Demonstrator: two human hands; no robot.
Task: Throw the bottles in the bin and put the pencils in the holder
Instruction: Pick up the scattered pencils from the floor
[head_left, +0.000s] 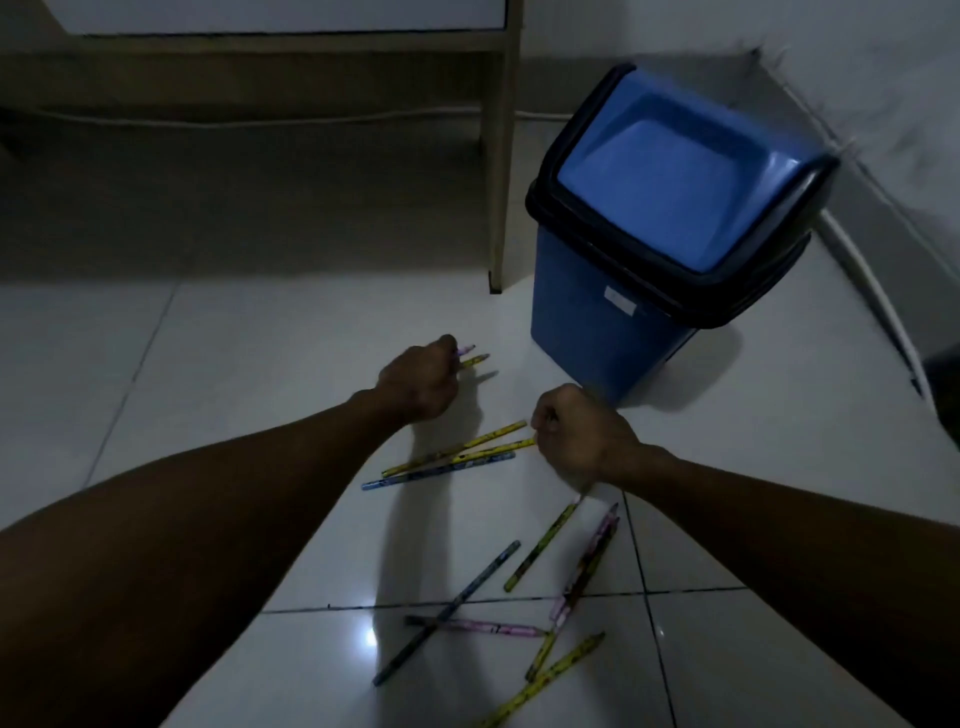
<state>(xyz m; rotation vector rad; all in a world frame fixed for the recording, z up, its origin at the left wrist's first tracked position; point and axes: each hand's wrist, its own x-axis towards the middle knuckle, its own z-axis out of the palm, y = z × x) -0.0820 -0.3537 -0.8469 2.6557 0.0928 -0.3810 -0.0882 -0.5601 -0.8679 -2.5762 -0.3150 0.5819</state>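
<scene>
My left hand (421, 382) is closed around pencils (470, 356); a pink tip and a yellow tip stick out past its fingers. My right hand (576, 431) pinches the ends of a fan of pencils (457, 454), two yellow and one blue, that lie on the white floor tiles. Several more pencils (540, 597), yellow, pink and dark blue, lie scattered nearer to me. The blue bin (613, 306) with a black rim and a blue swing lid (675, 171) stands just beyond my right hand. No bottles and no holder are in view.
A wooden furniture leg (498, 166) stands left of the bin, with a dark space under the furniture. A white cable (878, 291) runs along the wall at the right. The room is dim.
</scene>
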